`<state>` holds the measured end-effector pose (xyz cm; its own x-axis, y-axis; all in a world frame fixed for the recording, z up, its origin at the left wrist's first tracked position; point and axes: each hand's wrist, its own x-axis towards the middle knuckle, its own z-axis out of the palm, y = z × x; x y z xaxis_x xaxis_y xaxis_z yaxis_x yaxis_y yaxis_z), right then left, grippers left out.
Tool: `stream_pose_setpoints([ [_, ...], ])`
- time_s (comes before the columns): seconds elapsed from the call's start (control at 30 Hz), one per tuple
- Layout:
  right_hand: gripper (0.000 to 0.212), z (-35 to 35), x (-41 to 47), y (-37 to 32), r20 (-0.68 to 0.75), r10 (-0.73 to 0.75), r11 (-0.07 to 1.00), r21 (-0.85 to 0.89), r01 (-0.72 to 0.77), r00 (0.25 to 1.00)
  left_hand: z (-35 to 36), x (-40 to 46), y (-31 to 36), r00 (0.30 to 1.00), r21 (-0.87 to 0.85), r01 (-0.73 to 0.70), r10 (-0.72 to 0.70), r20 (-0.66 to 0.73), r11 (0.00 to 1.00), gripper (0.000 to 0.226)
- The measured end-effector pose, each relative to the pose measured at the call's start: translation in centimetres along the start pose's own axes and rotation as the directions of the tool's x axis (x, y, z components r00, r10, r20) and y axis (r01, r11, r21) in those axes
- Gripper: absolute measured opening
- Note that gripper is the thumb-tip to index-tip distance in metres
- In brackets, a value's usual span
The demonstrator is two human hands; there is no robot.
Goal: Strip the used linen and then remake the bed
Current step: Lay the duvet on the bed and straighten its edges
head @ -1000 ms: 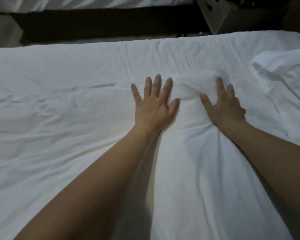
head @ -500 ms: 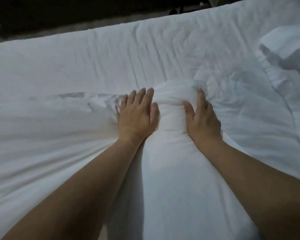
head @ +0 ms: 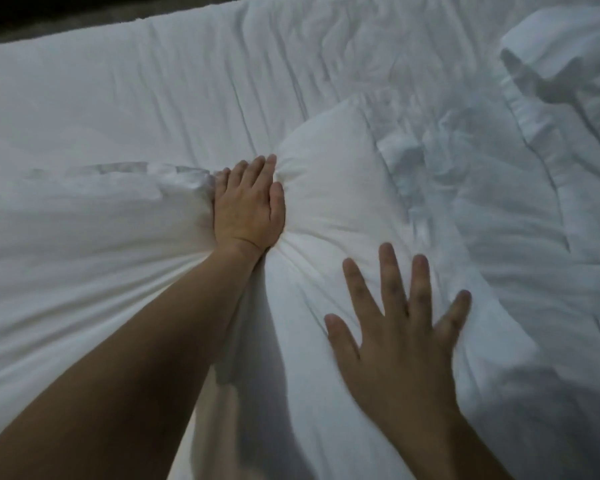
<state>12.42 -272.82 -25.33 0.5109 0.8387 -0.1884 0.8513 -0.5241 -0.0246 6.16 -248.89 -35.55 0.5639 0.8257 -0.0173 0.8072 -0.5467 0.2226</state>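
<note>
the white sheet (head: 343, 202) is pressed by the left hand (head: 248, 206), fingers together, while the right hand (head: 400, 341), at five o'clock, is spread flat.

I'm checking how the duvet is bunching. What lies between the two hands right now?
In the head view, a puffed-up ridge of white duvet lies between the left hand and the right hand; nothing else is there.

The bed (head: 84, 81) is covered by a white sheet (head: 194, 98) full of wrinkles. A puffy white lump (head: 336, 188) sits in the middle of the sheet. A folded white cloth (head: 565, 39) lies at its far right corner.
</note>
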Motion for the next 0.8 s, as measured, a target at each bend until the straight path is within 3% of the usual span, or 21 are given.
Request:
stream_pose_setpoints([
  [0.1,0.069,2.3,-0.4,0.6,0.055,0.083,0.997,0.002,-0.083,0.995,-0.2,0.0,0.0,1.0,-0.022,0.001,-0.001,-0.02,1.0,0.06],
  [0.3,0.068,7.2,0.7,0.3,0.008,0.143,0.988,0.049,-0.143,0.99,-1.4,-0.3,0.7,0.998,-0.023,-0.008,0.007,-0.055,1.0,0.059],
  [0.43,0.07,8.0,0.3,0.4,-0.035,0.158,0.984,0.093,-0.154,0.987,-5.8,-6.5,2.8,0.995,-0.126,0.047,-0.058,-0.08,0.991,0.068],
  [0.6,0.071,7.5,0.2,0.4,-0.026,0.158,0.984,0.092,-0.155,0.987,-7.5,-25.4,-0.5,0.969,0.132,-0.247,0.247,0.015,0.96,0.066],
  [0.8,0.074,4.7,-0.6,-0.4,-0.045,0.139,0.989,-0.045,-0.141,0.989,-4.5,-25.1,-2.3,0.972,0.148,-0.234,0.231,0.036,0.961,0.064],
])
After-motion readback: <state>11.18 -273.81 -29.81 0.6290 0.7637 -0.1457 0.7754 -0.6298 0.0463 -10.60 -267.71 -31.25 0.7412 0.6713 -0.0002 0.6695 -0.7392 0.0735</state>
